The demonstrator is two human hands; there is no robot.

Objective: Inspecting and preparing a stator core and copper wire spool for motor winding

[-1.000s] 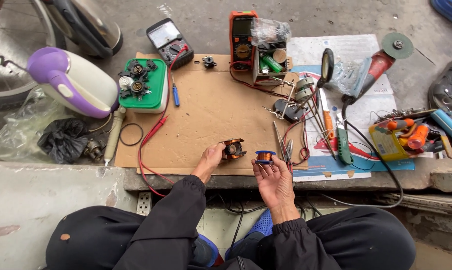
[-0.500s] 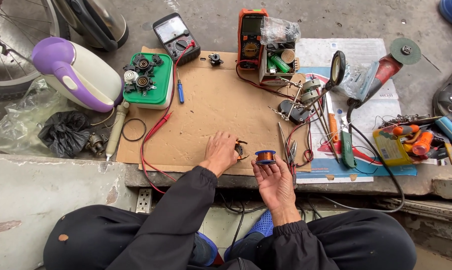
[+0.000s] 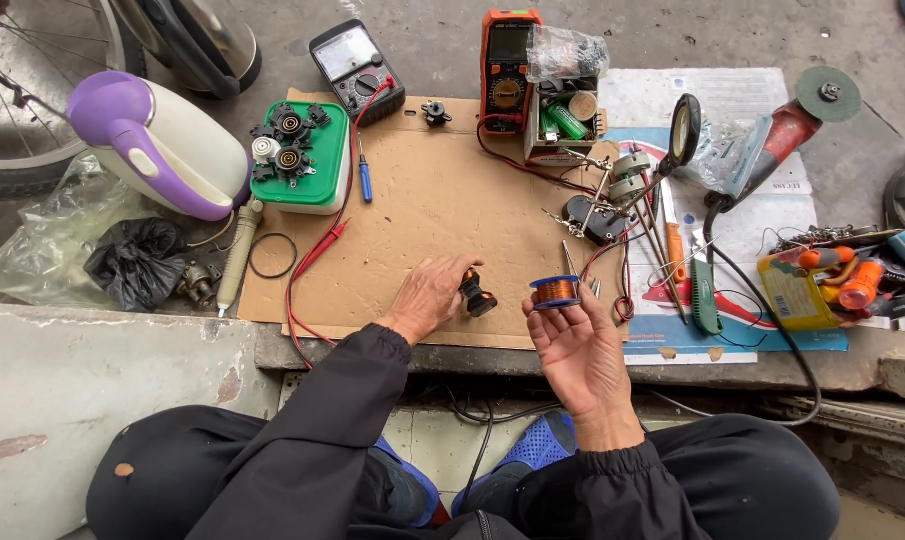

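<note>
My left hand (image 3: 430, 295) rests palm down near the front edge of the cardboard (image 3: 422, 215), fingers curled together around a small black and copper motor part (image 3: 477, 295). My right hand (image 3: 572, 345), palm up at the same front edge, pinches a blue spool (image 3: 554, 292) of copper wire between thumb and fingertips, just beside the part. At the back left corner sits a green tray (image 3: 317, 170). An orange meter (image 3: 509, 65) stands past the back edge. A white and purple kettle (image 3: 162, 150) lies off to the left.
</note>
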